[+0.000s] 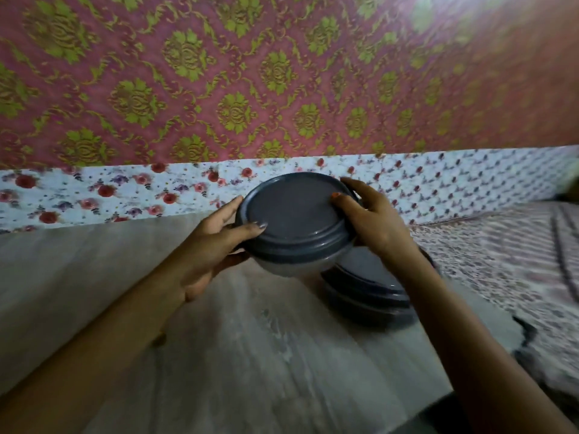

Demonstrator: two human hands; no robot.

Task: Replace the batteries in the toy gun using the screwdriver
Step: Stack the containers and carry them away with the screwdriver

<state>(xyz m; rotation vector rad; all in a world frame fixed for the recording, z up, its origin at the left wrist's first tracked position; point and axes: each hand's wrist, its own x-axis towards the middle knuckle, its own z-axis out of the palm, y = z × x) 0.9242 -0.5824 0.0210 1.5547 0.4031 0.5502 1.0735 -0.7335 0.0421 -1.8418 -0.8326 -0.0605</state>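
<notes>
A round container with a dark grey lid point(294, 217) and a clear body is held above the wooden table point(250, 355). My left hand point(213, 245) grips its left side, thumb on the lid's rim and fingers underneath. My right hand point(366, 220) grips its right side, thumb on top of the lid. No toy gun, screwdriver or batteries are visible. What the container holds is hidden by the lid.
More grey-lidded containers point(366, 296) are stacked on the table just under my right wrist. A patterned cloth point(501, 261) covers a surface to the right. A floral strip point(94, 195) and a red-and-gold patterned wall point(250, 83) close off the back.
</notes>
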